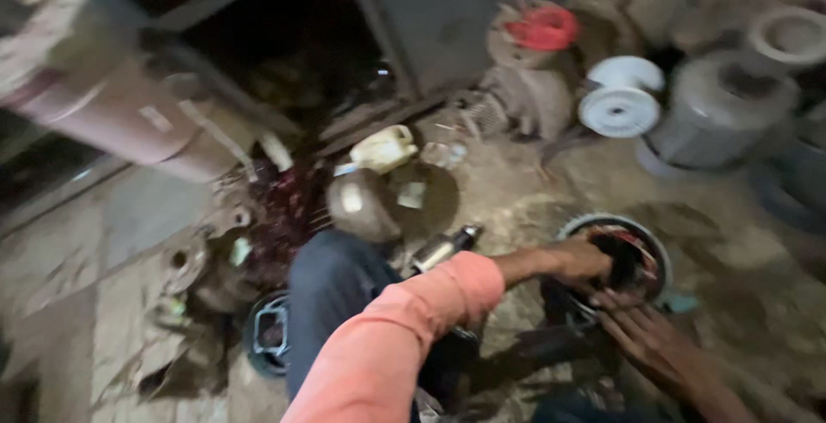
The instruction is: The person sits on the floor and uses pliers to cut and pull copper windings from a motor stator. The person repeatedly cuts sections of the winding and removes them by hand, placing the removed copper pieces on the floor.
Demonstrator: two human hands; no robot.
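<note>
On a grimy workshop floor [533,208], a round motor stator [621,261] is gripped at its rim by the left hand [578,261], fingers curled over the windings; the right hand [641,333] is pressed against its near edge, fingers spread. A white spool [621,96] is seen well beyond.

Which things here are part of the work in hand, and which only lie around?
In use:
left hand
right hand
round motor stator, both hands on it

Lying about:
white spool
red cap
white jug
grey housing
</note>
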